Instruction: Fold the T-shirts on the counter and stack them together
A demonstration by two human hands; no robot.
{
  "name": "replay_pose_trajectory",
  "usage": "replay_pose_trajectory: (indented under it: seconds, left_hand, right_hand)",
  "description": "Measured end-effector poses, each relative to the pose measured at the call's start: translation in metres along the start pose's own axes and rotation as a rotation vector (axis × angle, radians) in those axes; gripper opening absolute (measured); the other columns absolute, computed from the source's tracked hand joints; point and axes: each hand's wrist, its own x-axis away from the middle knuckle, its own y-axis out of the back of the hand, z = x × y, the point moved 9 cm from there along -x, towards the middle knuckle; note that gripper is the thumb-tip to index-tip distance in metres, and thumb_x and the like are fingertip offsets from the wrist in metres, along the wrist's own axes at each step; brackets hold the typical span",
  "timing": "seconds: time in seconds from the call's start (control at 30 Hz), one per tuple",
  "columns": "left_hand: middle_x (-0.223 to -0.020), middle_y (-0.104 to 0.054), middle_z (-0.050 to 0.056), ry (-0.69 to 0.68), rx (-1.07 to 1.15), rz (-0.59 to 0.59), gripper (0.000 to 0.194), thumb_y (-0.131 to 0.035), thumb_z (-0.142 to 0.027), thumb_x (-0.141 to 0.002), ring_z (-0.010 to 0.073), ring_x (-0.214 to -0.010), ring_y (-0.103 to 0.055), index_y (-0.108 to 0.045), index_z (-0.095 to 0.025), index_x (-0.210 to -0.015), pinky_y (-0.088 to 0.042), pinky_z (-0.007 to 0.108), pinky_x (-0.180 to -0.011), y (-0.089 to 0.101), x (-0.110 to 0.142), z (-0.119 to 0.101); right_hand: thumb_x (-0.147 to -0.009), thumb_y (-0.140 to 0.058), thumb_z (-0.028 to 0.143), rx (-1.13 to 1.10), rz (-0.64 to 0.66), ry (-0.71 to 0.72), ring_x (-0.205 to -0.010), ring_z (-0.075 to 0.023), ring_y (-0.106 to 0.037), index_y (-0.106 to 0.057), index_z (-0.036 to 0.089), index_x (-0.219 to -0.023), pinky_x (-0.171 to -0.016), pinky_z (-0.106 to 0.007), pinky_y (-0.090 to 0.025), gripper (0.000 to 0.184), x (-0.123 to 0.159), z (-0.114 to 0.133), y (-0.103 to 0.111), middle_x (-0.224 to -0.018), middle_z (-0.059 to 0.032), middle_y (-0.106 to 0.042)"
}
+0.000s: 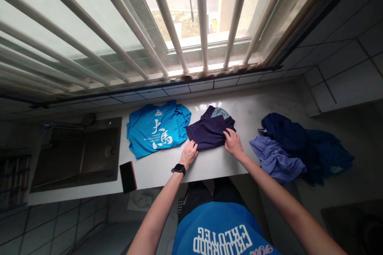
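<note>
A dark purple garment (pixel 209 129) lies folded on the white counter (pixel 167 167) in front of me. My left hand (pixel 189 153) rests at its near left edge, fingers curled on the cloth. My right hand (pixel 232 142) pinches the garment's right near corner. A black watch (pixel 178 169) sits on my left wrist. To the left of the purple garment lies a folded bright blue T-shirt (pixel 157 129) with white print.
A pile of dark blue and lilac clothes (pixel 295 151) sits at the counter's right end. A dark phone (pixel 128 176) lies at the front edge. A steel sink (pixel 79 153) is on the left. A barred window (pixel 167 28) rises behind the counter.
</note>
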Motion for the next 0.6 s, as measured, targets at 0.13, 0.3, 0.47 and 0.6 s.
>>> replay_pose_trajectory:
  seconds: [0.13,0.3,0.47,0.6]
  left_hand:
    - [-0.088,-0.065,0.013,-0.088,-0.011,0.009,0.013,-0.051,-0.013,-0.089,0.0291,-0.092,-0.064,-0.063,-0.017,-0.089,-0.050,0.045,-0.089,0.001,0.005,-0.014]
    - [-0.082,-0.062,0.009,-0.286,0.050,0.080,0.010,-0.056,-0.023,-0.090,0.0251,-0.084,-0.061,-0.062,-0.018,-0.084,-0.048,0.040,-0.083,-0.018,0.037,-0.092]
    - [-0.111,-0.063,0.014,-0.146,0.178,0.060,0.036,-0.068,-0.038,-0.084,0.0292,-0.105,-0.060,-0.062,-0.016,-0.111,-0.048,0.041,-0.090,-0.034,0.057,-0.111]
    - [-0.118,-0.060,0.016,0.487,0.291,-0.125,0.044,-0.066,-0.038,-0.085,0.0316,-0.114,-0.059,-0.057,-0.014,-0.121,-0.047,0.045,-0.098,-0.023,0.050,-0.041]
  right_hand:
    - [-0.086,-0.047,0.006,0.048,0.187,0.250,-0.150,-0.0303,-0.034,-0.053,0.025,-0.147,-0.116,-0.053,-0.035,0.065,0.006,0.028,-0.024,-0.164,-0.0081,-0.037]
    - [-0.073,-0.051,-0.002,0.008,0.166,0.194,-0.152,-0.0314,-0.032,-0.065,0.020,-0.132,-0.121,-0.061,-0.024,0.065,0.005,0.011,-0.026,-0.161,-0.0118,-0.041]
    - [-0.071,-0.051,0.001,-0.198,0.064,0.010,-0.144,-0.0297,-0.043,-0.065,0.016,-0.127,-0.116,-0.051,-0.037,0.060,0.024,-0.009,-0.025,-0.154,-0.0180,-0.048]
    - [-0.085,-0.052,0.021,-0.382,-0.151,-0.470,-0.127,-0.0296,-0.055,-0.057,0.011,-0.129,-0.109,-0.043,-0.044,0.045,0.021,-0.055,-0.016,-0.135,-0.0220,-0.057]
